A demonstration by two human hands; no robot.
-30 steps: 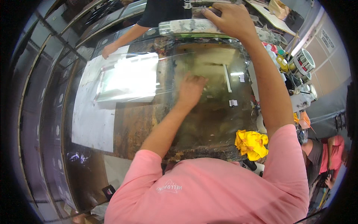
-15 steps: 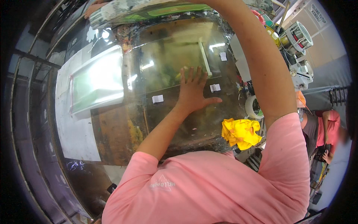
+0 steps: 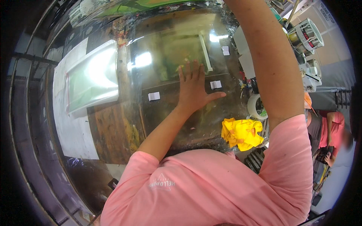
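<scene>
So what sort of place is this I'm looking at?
Most likely a small print workshop, perhaps for screen printing, though I can't be certain. The color-stained worktable, the pile of glossy clear plastic sheets and the cans clustered on the right all suggest it.

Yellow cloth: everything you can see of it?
The yellow cloth is crumpled into a loose heap of folds with orange blotches and looks like soft fabric. It lies at the near right corner of the table, left of the right sleeve. The left hand is apart from it; the right hand is out of view.
</scene>
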